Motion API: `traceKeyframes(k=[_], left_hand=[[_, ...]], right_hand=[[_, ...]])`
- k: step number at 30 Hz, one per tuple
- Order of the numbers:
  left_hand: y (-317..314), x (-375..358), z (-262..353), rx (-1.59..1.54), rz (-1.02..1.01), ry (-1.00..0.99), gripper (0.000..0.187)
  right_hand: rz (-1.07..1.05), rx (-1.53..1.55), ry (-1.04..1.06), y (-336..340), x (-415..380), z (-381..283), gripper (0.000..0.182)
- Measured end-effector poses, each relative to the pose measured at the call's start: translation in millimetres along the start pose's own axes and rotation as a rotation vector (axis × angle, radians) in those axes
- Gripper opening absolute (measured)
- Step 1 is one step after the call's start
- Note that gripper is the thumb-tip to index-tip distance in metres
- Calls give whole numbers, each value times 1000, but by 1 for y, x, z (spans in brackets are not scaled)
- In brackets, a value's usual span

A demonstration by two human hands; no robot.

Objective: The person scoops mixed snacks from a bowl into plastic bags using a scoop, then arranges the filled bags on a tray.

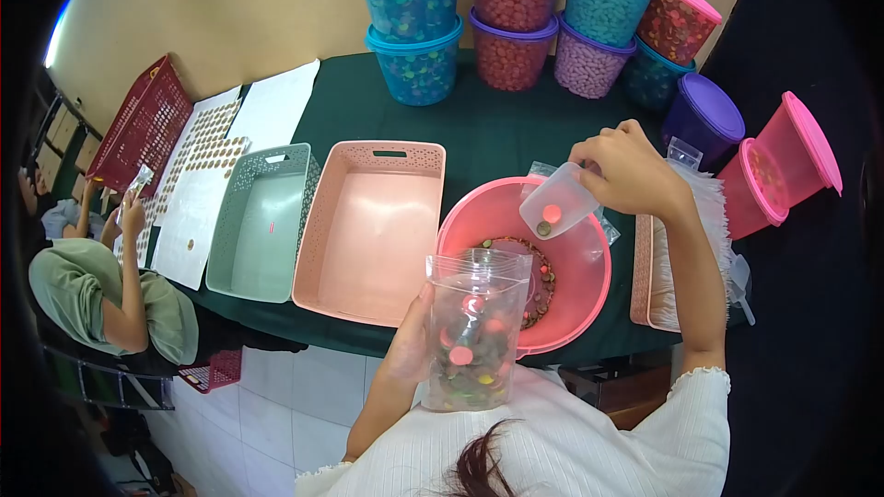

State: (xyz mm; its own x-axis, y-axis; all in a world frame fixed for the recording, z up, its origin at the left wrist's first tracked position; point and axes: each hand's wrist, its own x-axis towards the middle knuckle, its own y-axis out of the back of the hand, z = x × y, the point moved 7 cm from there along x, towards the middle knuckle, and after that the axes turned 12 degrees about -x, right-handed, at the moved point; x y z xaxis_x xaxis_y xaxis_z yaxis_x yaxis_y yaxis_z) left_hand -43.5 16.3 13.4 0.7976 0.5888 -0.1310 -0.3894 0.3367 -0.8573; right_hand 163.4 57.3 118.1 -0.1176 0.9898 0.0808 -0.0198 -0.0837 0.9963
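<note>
My left hand (409, 340) is closed on the side of a clear zip pouch (474, 377), held upright in front of my chest. Inside the pouch lie pink, green and yellow round pieces. My right hand (622, 168) grips a translucent plastic scoop (558, 198), tilted over the pink bucket (580, 299). A pink piece (552, 213) and a dark greenish piece (544, 228) show in the scoop. More small coloured pieces (545, 281) lie around the bottom edge of the bucket, partly hidden by the pouch.
An empty peach basket (368, 248) and a green basket (262, 239) stand to the left. A basket (686, 248) of clear bags is on the right. Lidded tubs (511, 55) are stacked at the back. Another person (110, 299) works at the far left beside a dark red crate (147, 124).
</note>
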Motion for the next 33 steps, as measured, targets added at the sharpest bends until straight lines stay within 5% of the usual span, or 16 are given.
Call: traceKeyframes(k=[10,14,16,19,23,25,27,29,32,33], left_hand=[[9,21,-11,106,79,79,60],[-5,26,-8,20,-96,95,52],[-7,27,-7,23,-97,68,51],[-7,31,-10,13,-45,80,51],[-2,30,-9,125,12,-3,59],[4,26,-5,130,15,-50,59],[14,20,3,110,46,-156,43],[6,12,10,146,85,-260,40],[5,3,19,214,117,-404,35],[6,0,19,240,120,-444,33]], right_hand=[[-60,11,-94,9,12,18,15],[-15,46,-78,26,10,10,14],[235,-8,154,58,-1,-25,12],[256,-26,284,71,-12,-55,10],[449,-75,134,82,-16,-35,15],[394,-76,69,70,-20,-28,14],[23,-332,81,15,-24,-33,14],[-88,-223,242,-44,-39,-47,18],[-9,182,151,-43,-46,-61,26],[-9,736,80,-46,-51,-63,30]])
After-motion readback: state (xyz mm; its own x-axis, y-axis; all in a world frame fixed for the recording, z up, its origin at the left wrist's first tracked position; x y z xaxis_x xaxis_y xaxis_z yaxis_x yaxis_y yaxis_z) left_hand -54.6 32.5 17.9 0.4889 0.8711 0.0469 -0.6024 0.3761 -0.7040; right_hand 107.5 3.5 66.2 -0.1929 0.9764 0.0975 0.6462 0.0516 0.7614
